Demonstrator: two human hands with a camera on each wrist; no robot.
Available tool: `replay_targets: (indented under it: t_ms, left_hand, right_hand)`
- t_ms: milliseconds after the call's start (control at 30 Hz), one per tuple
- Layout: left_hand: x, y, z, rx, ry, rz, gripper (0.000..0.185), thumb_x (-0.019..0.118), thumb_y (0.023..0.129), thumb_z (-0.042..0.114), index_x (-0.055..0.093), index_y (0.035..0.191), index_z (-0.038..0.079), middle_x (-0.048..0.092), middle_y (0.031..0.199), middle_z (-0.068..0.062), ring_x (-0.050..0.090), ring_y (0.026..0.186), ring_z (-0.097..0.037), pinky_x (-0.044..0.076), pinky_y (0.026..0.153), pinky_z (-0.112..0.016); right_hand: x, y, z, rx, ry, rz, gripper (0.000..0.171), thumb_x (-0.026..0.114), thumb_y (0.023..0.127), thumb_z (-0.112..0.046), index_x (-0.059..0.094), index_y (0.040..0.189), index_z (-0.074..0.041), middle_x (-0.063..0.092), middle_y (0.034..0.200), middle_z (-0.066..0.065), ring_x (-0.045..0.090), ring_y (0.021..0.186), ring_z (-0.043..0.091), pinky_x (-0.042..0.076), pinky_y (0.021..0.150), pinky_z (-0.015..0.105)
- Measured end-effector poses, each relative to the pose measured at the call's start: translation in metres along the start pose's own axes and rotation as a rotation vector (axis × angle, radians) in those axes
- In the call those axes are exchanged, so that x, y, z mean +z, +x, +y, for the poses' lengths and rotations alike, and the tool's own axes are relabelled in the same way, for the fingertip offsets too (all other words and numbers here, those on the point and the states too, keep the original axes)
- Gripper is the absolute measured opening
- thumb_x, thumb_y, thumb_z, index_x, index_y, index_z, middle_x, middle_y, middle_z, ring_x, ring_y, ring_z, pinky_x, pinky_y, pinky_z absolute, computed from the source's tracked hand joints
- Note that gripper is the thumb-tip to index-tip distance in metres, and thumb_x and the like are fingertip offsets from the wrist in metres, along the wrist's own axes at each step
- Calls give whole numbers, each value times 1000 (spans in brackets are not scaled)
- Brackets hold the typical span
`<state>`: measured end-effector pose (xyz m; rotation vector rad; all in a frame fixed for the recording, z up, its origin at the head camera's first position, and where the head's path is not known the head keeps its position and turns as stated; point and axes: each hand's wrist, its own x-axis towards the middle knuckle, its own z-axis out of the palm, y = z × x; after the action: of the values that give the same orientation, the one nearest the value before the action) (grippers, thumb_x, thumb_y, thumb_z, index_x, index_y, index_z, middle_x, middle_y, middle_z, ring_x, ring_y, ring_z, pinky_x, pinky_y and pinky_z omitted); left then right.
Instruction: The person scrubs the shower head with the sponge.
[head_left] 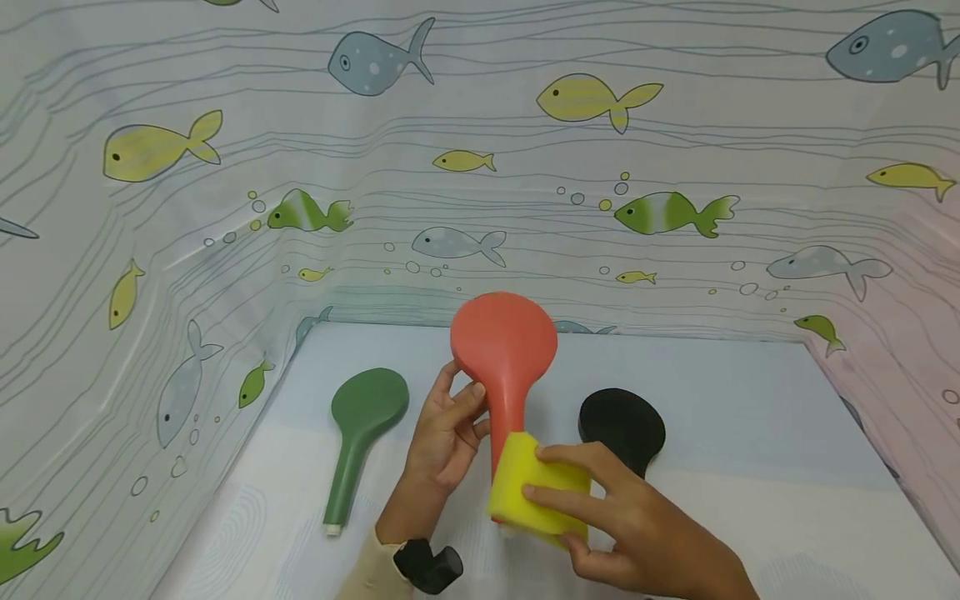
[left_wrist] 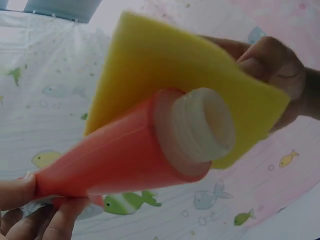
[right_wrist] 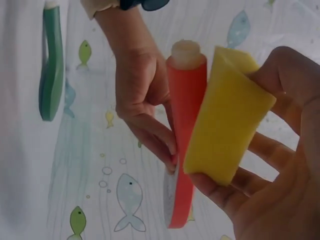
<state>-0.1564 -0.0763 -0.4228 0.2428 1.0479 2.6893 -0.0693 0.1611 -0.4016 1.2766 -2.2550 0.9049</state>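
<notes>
My left hand (head_left: 444, 433) pinches a red shower head (head_left: 504, 337) at the neck, its round head up and its handle down. In the left wrist view, the white threaded end (left_wrist: 202, 125) of the handle shows. My right hand (head_left: 637, 523) holds a yellow sponge (head_left: 534, 483), bent between thumb and fingers. The sponge lies along the side of the red handle, near its lower end. In the right wrist view, the sponge (right_wrist: 225, 120) stands beside the handle; whether it touches is hard to tell there.
A green shower head (head_left: 367, 408) lies on the white table (head_left: 247, 517) to the left. Behind my right hand is a black shower head (head_left: 621, 423), its handle partly hidden. A fish-patterned curtain (head_left: 480, 200) surrounds the table at the back and sides.
</notes>
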Motion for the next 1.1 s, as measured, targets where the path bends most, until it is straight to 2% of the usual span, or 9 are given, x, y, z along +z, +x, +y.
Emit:
replay_targets:
  t_ms: [133,267,367,500,633,767,833,967,1100]
  left_hand:
    - [-3,1,4,32,5,-18,43,46,102,-5,41,139,17,74,105,1,73,92,-13,62,74,-31]
    - [-5,2,7,55,20,-29,46,48,101,-5,40,140,17,74,107,2,72,93,-12,62,74,-30]
    - [-6,3,7,55,26,-10,46,49,101,-4,40,141,17,74,107,2,72,93,-12,62,75,-30]
    - [-6,4,5,37,28,9,45,49,101,-3,40,141,17,74,108,1,73,94,-13,62,76,-31]
    - [-4,2,2,10,16,8,45,49,101,-2,41,141,18,74,106,2,73,93,-12,62,75,-30]
    - [0,0,-3,-27,-16,6,44,49,101,-3,42,139,19,75,102,3,72,90,-11,62,74,-29]
    - [2,0,-7,-46,-32,6,44,49,101,-3,42,138,19,75,102,3,72,90,-11,62,74,-29]
    - [6,0,-13,-81,-53,-15,45,50,100,-2,41,139,19,75,104,3,72,91,-11,62,77,-30]
    - [8,1,-16,-91,-57,-36,45,52,100,0,40,139,18,74,106,3,71,91,-11,62,78,-30]
  right_hand:
    - [-7,-2,-11,-42,186,-153,51,77,88,-22,61,136,-29,50,142,0,56,120,11,52,92,14]
    - [-14,-2,-18,-133,344,-385,42,74,91,-32,64,132,-26,56,136,-1,58,118,6,51,91,11]
    - [-21,-4,-20,-187,391,-446,36,74,92,-30,67,127,-25,61,130,-3,58,118,5,51,91,10]
    - [-31,-11,-12,-95,426,-298,46,75,90,-19,62,134,-20,56,137,1,57,120,10,54,92,17]
    - [-31,-8,10,71,303,-15,60,76,83,-3,56,139,-10,49,143,11,53,123,15,52,94,19]
    - [-19,-2,28,284,218,184,69,70,81,12,48,145,-6,42,146,11,50,125,10,48,96,14]
    - [-13,0,33,353,255,245,73,67,82,17,43,148,-4,37,148,13,49,124,9,49,96,13]
    - [-3,4,37,374,327,341,76,63,82,22,38,150,0,32,149,16,51,119,15,51,95,16]
    - [7,8,35,398,323,368,75,63,83,20,39,151,-4,31,151,13,51,119,14,51,94,15]
